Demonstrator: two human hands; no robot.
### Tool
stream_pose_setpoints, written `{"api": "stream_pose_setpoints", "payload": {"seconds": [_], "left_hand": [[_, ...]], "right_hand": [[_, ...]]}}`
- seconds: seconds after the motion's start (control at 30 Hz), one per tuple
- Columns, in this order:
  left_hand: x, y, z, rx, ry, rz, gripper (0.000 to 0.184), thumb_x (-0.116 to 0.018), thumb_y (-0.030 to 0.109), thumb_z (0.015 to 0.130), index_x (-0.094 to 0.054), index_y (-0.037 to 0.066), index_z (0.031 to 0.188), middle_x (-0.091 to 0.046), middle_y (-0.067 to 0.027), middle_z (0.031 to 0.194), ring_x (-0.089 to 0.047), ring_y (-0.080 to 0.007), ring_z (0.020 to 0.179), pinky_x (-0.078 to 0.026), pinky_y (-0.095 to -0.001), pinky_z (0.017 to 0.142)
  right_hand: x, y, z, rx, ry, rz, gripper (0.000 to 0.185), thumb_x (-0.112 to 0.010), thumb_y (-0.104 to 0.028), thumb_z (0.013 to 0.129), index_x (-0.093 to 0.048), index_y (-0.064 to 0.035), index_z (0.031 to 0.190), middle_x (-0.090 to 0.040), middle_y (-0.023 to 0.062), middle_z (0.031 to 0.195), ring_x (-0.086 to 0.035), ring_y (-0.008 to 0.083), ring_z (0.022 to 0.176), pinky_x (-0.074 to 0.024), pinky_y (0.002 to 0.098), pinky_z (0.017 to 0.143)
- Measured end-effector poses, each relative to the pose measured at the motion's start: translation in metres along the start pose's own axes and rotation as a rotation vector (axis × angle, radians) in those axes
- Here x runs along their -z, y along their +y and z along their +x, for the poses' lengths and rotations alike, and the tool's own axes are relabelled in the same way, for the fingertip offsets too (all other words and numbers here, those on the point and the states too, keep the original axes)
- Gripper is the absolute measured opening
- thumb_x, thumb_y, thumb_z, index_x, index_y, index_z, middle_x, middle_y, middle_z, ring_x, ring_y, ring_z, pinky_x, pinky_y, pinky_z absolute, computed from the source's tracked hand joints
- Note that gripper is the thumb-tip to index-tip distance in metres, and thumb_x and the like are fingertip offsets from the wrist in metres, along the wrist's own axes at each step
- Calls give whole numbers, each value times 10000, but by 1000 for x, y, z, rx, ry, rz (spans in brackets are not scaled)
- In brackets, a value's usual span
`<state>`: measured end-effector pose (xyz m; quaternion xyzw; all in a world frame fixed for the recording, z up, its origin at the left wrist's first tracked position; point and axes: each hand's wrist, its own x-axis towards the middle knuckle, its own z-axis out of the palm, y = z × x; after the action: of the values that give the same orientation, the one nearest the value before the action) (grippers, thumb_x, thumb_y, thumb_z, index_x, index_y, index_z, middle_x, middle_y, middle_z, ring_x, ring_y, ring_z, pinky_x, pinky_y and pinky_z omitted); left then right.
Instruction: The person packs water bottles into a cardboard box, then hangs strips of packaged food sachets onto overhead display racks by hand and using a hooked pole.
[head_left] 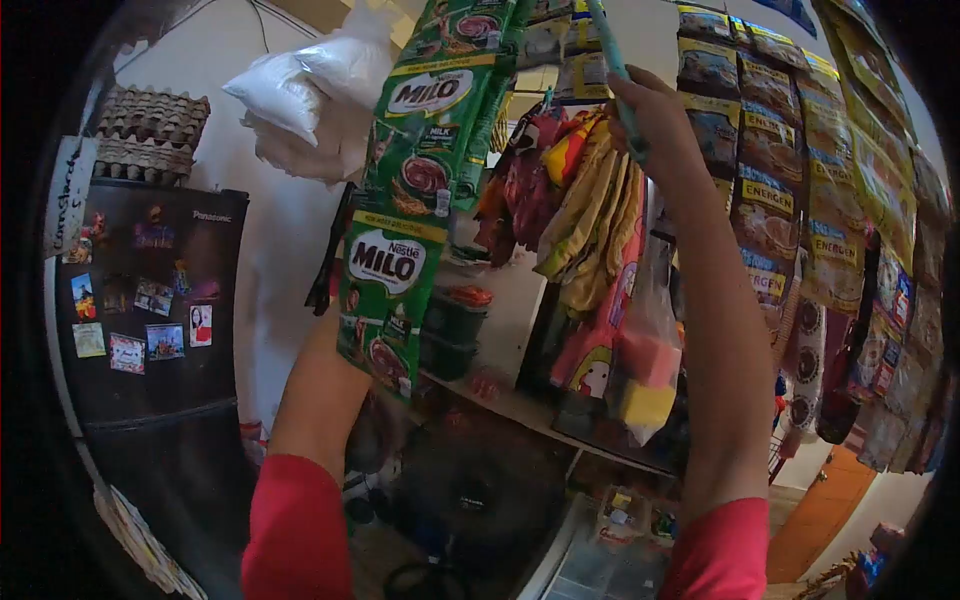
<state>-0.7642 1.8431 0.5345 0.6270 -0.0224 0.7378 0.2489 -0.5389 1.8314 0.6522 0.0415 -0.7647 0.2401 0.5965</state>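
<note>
A strip of green Milo sachets (385, 262) hangs in front of me, running up past the top edge of the view. My left forearm rises behind this strip, and the sachets hide the hand, so its fingers do not show. Raised high on the right, my right hand (655, 115) has its fingers wrapped around a teal stick (622, 85). The stick slants upward to the left and leaves the view at the top. Close by the right hand hang small sachets (585, 75) and a bundle of yellowish packs (590, 215).
Rows of Energen sachets (768, 205) hang along the right. Stacked egg trays (150, 130) top a dark fridge (160, 245) at left. White filled plastic bags (335, 75) hang near the wall. Below are a dark fan (470, 490) and a glass-topped counter (605, 565).
</note>
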Motion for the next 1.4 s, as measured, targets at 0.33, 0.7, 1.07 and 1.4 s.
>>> {"api": "stream_pose_setpoints", "payload": {"seconds": [0.33, 0.7, 1.07, 1.4], "left_hand": [[43, 1, 21, -19, 83, -45, 452, -615, 89, 812, -403, 69, 1211, -539, -124, 1050, -571, -258, 916, -481, -408, 772], [119, -9, 61, -27, 190, 10, 437, -641, 106, 804, -412, 38, 1170, -576, -73, 888, -591, -202, 745, -492, -347, 688], [-21, 7, 16, -2, 193, 635, 652, -660, 293, 782, -345, 54, 1300, -532, -103, 1094, -573, -233, 908, -481, -351, 724], [-119, -14, 17, 105, 37, 250, 768, -542, 487, 838, -191, 107, 1406, -420, -132, 1288, -511, -300, 1076, -448, -450, 845]], "right_hand": [[-39, 2, 38, -27, -75, -78, 316, -610, -201, 848, -522, -14, 1087, -507, 41, 656, -482, 116, 468, -411, 273, 409], [-59, 27, 28, 10, 30, 82, 447, -662, -108, 776, -482, 41, 1157, -497, 72, 651, -484, 160, 447, -370, 311, 350], [8, -15, -33, 11, 103, -157, 493, -632, -159, 804, -463, 36, 1224, -534, 83, 686, -501, 142, 517, -405, 307, 424], [53, -13, -139, -51, 219, -238, 536, -601, -131, 816, -421, 9, 1301, -609, 65, 880, -522, 68, 685, -413, 217, 585]]}}
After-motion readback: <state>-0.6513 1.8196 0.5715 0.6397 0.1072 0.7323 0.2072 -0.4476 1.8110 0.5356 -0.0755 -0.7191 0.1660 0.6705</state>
